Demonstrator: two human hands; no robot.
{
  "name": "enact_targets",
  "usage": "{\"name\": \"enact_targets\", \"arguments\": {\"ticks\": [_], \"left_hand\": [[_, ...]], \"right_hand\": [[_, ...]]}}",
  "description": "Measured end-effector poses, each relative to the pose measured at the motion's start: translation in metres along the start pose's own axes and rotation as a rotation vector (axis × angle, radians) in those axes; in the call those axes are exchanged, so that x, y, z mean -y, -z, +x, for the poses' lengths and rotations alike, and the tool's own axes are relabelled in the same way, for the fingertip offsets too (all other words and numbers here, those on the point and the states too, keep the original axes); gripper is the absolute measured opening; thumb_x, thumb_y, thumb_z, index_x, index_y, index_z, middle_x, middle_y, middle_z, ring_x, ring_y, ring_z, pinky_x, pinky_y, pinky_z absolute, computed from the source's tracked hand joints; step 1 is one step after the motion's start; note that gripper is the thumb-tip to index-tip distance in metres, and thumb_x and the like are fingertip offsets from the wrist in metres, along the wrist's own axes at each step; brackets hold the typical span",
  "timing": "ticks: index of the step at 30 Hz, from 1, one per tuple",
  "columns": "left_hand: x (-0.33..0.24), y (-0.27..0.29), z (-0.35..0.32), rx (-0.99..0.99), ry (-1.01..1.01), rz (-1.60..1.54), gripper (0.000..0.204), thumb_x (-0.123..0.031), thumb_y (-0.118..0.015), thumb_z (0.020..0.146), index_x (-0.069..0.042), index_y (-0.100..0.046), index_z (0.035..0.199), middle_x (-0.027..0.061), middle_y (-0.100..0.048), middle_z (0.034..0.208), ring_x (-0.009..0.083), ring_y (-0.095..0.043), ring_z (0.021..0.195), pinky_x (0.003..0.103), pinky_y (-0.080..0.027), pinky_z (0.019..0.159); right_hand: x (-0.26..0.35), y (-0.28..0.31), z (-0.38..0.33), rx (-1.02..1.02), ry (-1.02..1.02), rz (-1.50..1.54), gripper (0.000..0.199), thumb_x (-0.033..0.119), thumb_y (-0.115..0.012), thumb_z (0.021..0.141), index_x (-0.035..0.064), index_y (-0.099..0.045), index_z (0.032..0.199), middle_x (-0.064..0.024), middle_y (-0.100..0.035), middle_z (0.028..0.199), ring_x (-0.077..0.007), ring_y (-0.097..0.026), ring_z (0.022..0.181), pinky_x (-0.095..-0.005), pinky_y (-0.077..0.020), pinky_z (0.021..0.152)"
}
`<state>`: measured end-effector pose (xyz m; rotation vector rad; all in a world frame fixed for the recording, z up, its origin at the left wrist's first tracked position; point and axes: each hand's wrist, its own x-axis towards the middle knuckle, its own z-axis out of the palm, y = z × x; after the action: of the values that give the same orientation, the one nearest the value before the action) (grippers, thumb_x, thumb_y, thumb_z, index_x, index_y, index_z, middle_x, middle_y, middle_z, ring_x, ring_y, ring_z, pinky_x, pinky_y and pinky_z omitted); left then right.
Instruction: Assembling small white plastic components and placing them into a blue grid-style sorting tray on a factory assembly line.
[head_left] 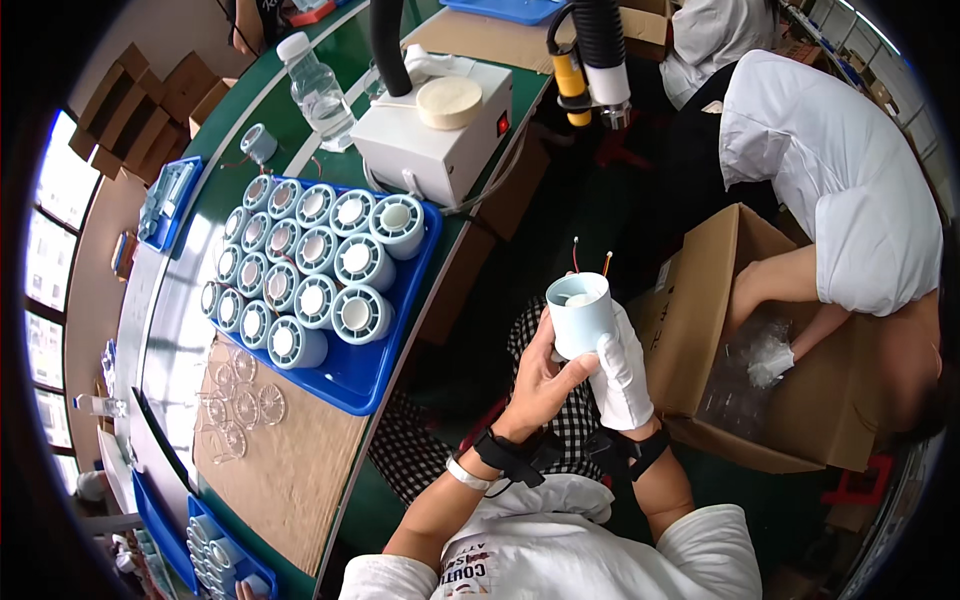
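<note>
A pale blue cylindrical housing [583,322] is held up over my lap, its open end tilted toward me. Two thin wires with small connectors rise past its far rim, and a whitish round part shows inside. My bare left hand [540,385] grips its lower left side, the thumb across the front. On the right, my right hand [622,375] in a white glove is wrapped around the other side. Several similar pale blue housings [362,262] stand in rows on a blue tray [362,388] to my left, their slotted ends with round silvery centres facing up.
Clear plastic rings [245,408] lie on a cardboard sheet [290,490] on the green table. Behind the tray stand a white box-shaped device [430,150] and a clear bottle [318,95]. At right, a co-worker reaches into a cardboard box [690,330].
</note>
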<state>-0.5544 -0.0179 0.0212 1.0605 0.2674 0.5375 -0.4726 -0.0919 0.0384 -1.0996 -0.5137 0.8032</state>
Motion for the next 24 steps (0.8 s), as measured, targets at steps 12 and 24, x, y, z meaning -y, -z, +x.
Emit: {"name": "enact_targets", "arguments": {"ticks": [12, 24], "left_hand": [[-0.018, 0.016, -0.048, -0.184, -0.333, 0.189, 0.062, -0.013, -0.068, 0.074, -0.003, -0.035, 0.125, 0.0126, -0.045, 0.116, 0.0193, -0.048, 0.104, 0.031, -0.039, 0.089], [0.001, 0.026, -0.059, -0.522, -0.422, 0.439, 0.015, -0.012, -0.054, 0.085, 0.002, -0.054, 0.091, 0.0061, -0.053, 0.078, 0.0127, -0.051, 0.069, 0.025, -0.04, 0.059]], "right_hand": [[-0.001, -0.033, -0.033, 0.073, -0.011, -0.291, 0.066, 0.038, -0.064, 0.074, -0.0019, -0.042, 0.121, -0.0073, -0.053, 0.106, -0.014, -0.052, 0.094, -0.0265, -0.0438, 0.081], [-0.021, -0.046, -0.049, 0.005, -0.06, -0.249, 0.07, 0.046, -0.061, 0.076, -0.0025, -0.041, 0.122, -0.0092, -0.052, 0.106, -0.0136, -0.052, 0.093, -0.0257, -0.0445, 0.078]]}}
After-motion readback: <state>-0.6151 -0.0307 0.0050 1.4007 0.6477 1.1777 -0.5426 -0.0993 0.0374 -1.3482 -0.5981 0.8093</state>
